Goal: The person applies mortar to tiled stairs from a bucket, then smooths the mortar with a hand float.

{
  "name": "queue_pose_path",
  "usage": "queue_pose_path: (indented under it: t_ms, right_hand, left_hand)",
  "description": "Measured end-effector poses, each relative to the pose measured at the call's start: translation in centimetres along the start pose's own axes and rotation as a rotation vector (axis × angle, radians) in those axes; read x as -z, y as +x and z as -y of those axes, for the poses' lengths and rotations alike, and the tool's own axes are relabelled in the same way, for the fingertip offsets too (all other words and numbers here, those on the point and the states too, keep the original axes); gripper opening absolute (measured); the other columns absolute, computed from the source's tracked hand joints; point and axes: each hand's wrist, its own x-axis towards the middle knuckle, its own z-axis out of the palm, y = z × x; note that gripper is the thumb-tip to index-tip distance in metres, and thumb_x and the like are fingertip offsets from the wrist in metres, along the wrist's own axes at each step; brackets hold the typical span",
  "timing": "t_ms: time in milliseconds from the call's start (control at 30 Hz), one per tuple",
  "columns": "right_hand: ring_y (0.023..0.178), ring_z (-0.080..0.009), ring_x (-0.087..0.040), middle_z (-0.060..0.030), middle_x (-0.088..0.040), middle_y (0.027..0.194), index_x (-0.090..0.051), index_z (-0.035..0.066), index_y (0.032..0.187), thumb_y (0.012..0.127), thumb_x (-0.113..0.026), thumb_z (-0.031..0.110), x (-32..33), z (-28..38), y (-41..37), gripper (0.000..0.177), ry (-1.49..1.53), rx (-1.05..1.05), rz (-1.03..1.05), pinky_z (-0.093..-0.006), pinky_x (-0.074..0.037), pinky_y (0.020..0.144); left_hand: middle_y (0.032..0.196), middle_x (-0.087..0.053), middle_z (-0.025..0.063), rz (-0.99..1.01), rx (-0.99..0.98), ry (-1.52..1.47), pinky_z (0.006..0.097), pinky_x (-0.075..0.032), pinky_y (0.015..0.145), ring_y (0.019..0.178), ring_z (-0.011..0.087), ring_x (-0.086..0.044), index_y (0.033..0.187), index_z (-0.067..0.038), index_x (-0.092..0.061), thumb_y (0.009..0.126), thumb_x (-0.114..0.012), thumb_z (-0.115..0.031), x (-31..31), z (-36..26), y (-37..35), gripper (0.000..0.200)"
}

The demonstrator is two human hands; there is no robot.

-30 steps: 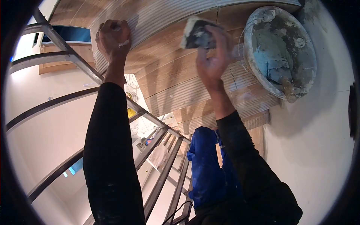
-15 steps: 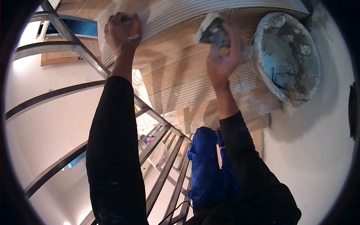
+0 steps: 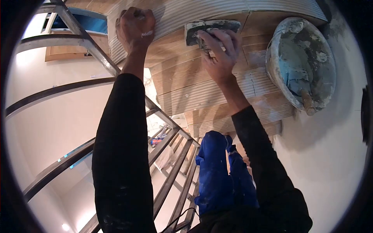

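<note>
My right hand [image 3: 222,54] grips a grout float [image 3: 192,34] with a dark, mortar-smeared face. The float lies along the wood-look riser, just below the ribbed nosing of the upper stair step [image 3: 210,13]. My left hand [image 3: 135,29] is curled into a fist and rests on that step near its left end, with pale smears on the skin. Right of the float stands a dirty bucket [image 3: 274,58] holding grey grout. A trowel [image 3: 307,101] sits in it, its wooden handle leaning on the near rim.
A metal railing [image 3: 87,44] runs down the left side, with a drop beyond it. Lower ribbed treads [image 3: 217,90] descend towards my blue-trousered legs [image 3: 213,171]. A white wall [image 3: 314,163] bounds the stairs on the right.
My right hand has moved left, from beside the bucket, and turned the float from tilted to lengthwise against the riser. The left fist stays on the step; the view has shifted slightly.
</note>
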Motion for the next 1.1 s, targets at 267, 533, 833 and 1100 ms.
queue_pose_path:
  t_ms: [267, 533, 833, 1100]
  right_hand:
    - [0.109, -0.0271, -0.060, -0.0020, -0.070, 0.114, -0.076, 0.017, 0.121, 0.071, -0.079, 0.004, 2.5, -0.3, 0.8, 0.051, 0.117, -0.163, -0.012, -0.0458, -0.044, 0.100]
    - [0.111, -0.0297, -0.057, -0.0003, -0.069, 0.116, -0.075, 0.021, 0.122, 0.064, -0.078, 0.000, 0.7, 2.9, -1.0, 0.062, 0.225, -0.174, 0.190, -0.0463, -0.042, 0.097]
    - [0.112, -0.0255, -0.054, 0.0033, -0.066, 0.119, -0.076, 0.025, 0.121, 0.068, -0.080, 0.001, 0.2, 1.2, -1.7, 0.058, 0.011, 0.046, 0.223, -0.0447, -0.044, 0.096]
    - [0.109, -0.0305, -0.063, -0.0070, -0.073, 0.111, -0.075, 0.013, 0.118, 0.073, -0.074, 0.001, 0.9, 2.2, 2.8, 0.046, 0.164, -0.299, -0.067, -0.0480, -0.045, 0.099]
  left_hand:
    - [0.105, -0.072, 0.0121, -0.010, 0.010, -0.053, 0.0470, -0.055, 0.093, 0.104, 0.0356, -0.068, 0.091, -0.009, -0.075, 0.072, -0.081, -0.027, 0.0, 0.1, 0.2, 0.028]
    - [0.105, -0.071, 0.0134, 0.026, 0.017, -0.064, 0.0466, -0.054, 0.094, 0.103, 0.0359, -0.068, 0.091, -0.007, -0.076, 0.075, -0.079, -0.030, 0.4, -0.3, -0.1, 0.029]
    - [0.107, -0.074, 0.0101, -0.020, -0.070, -0.027, 0.0439, -0.055, 0.096, 0.103, 0.0326, -0.071, 0.099, -0.010, -0.075, 0.070, -0.085, -0.024, -0.3, 0.9, 0.0, 0.033]
    - [0.107, -0.074, 0.0097, -0.022, -0.212, -0.020, 0.0435, -0.055, 0.095, 0.102, 0.0329, -0.071, 0.099, -0.011, -0.075, 0.070, -0.084, -0.022, -0.1, 1.8, -0.3, 0.033]
